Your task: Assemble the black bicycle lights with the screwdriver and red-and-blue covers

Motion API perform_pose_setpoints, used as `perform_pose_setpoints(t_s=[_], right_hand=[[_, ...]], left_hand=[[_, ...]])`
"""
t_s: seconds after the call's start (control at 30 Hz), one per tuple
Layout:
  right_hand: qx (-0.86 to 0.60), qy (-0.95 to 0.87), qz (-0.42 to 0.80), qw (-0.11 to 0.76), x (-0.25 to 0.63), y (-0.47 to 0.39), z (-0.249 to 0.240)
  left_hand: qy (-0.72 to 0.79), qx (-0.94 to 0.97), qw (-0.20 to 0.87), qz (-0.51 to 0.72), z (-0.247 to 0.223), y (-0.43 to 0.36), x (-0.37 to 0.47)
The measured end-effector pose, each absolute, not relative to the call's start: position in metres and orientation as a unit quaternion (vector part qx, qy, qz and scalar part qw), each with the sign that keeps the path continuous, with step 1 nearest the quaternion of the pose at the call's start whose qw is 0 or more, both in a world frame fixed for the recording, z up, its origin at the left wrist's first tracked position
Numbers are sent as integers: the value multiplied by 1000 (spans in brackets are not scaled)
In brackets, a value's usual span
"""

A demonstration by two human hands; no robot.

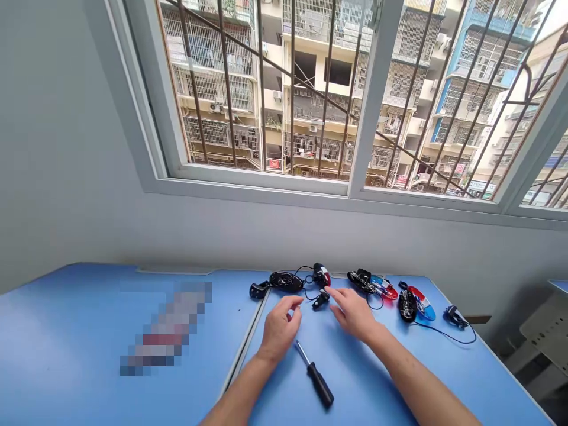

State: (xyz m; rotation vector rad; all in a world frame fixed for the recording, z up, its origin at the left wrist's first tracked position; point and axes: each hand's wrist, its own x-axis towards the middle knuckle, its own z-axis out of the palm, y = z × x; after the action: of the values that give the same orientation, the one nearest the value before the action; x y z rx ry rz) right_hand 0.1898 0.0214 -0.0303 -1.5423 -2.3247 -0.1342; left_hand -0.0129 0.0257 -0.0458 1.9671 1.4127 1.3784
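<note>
My left hand [280, 325] hovers over the blue table, fingers loosely curved, a gap between thumb and forefinger and nothing held. My right hand [351, 310] has its fingers apart; its forefinger is at a small black bundled cable [320, 300], and whether it touches is unclear. Just behind the hands lie a black computer mouse [286, 282] and a mouse with a black, white and red shell [321, 275]. Between my forearms rests a screwdriver [318, 381] with a black handle, its metal tip pointing away from me.
Opened mice with exposed insides [361, 281] and red-and-blue shells [422, 303] lie at the right. A coiled cable [455, 318] sits near the table's right edge. Another black cable bundle [259, 290] crosses the table seam. A blurred-out item [168, 331] lies left.
</note>
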Motion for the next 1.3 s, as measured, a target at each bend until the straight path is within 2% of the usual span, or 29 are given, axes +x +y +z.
perform_pose_setpoints(t_s=[0.2,0.33,0.47,0.7,0.9,1.13,1.3], right_hand=[[-566,-815,-25,123,166,32,-25],[-579,-802,11,151,161,32,-24],[-576,-781,83,228,172,22,-29],[-543,-688,280,390,190,-2,-49],[-431,-494,537,532,176,-17,-50],[-402,-508,547,530,156,-20,-53],[-406,-544,534,504,155,-22,-59]], left_hand=[[510,682,195,487,-55,27,-23],[509,683,202,483,-54,23,-21],[503,686,219,477,-53,21,-20],[471,702,271,459,-52,19,-14],[406,726,364,419,-38,1,-7],[323,679,523,401,-31,-7,-3],[311,645,575,395,-33,-5,-2]])
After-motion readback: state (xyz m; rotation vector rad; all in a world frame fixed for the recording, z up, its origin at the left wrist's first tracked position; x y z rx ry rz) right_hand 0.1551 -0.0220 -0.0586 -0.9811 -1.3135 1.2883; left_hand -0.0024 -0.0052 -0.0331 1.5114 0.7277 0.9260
